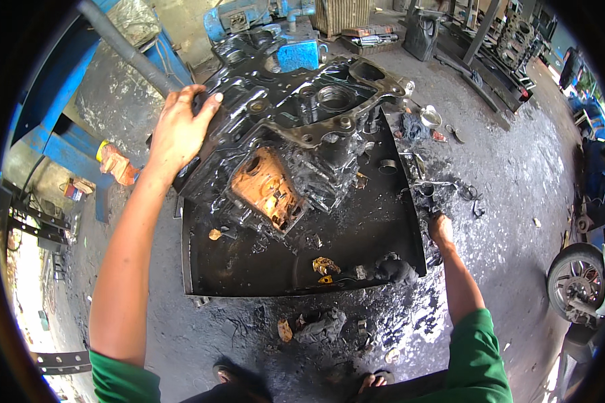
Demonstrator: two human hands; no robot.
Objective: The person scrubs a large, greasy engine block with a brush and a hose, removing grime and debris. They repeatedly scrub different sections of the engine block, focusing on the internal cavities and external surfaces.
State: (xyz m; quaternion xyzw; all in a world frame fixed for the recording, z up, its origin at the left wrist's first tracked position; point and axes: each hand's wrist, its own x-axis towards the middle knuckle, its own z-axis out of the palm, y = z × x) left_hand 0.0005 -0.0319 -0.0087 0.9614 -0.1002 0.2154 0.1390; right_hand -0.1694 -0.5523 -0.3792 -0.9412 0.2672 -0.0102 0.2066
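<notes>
A black, oil-wet engine block (pixel 286 111) rests tilted on a wide black metal tray (pixel 356 248). My left hand (pixel 181 127) grips the block's upper left edge, fingers curled over it and thumb spread along the top. On the near side of the block is a brownish-orange plate (pixel 265 185), stained with oil. My right hand (pixel 441 230) is low beside the tray's right edge, its fingers closed. Whatever it holds is dark and mostly hidden. Just beyond that hand, metal parts (pixel 433 185) lie on the oily floor.
Oily scraps (pixel 323 264) and a dark rag (pixel 395 269) lie in the tray. Blue machinery (pixel 299 57) stands behind the block, and a blue frame (pixel 54 127) is at left. A small metal cup (pixel 430 117) is on the floor; a wheel (pixel 575 282) stands far right.
</notes>
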